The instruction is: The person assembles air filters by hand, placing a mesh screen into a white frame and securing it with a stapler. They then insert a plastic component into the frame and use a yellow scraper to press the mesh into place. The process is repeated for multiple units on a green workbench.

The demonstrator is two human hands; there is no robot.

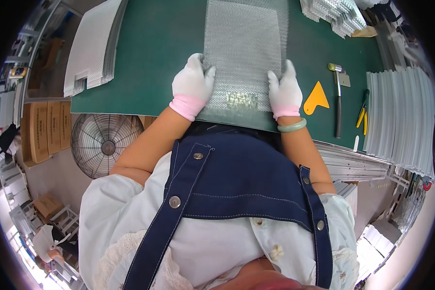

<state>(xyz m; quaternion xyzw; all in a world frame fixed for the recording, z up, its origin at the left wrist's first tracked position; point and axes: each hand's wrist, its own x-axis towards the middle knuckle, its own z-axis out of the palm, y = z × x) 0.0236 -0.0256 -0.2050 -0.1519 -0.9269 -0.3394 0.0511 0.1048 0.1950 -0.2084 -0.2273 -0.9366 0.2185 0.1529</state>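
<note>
A silver metal mesh sheet (244, 53) lies lengthwise in front of me on the green table. A second mesh edge shows offset along its right side, so there may be more than one layer. My left hand (192, 82), in a white glove with a pink cuff, grips the sheet's left edge, its thumb toward the mesh. Opposite it, my right hand (285, 89), gloved the same way, holds the right edge with its fingers pointing away from me. The undersides of both grips are hidden.
Stacked mesh panels (94, 48) lie at the far left, crinkled silver sheets (336, 14) at the far right. Right of my hand are a yellow scraper (316, 99), a hammer (338, 96) and pliers (363, 113). Pale strips (401, 116) stand beyond. A fan (108, 145) is below left.
</note>
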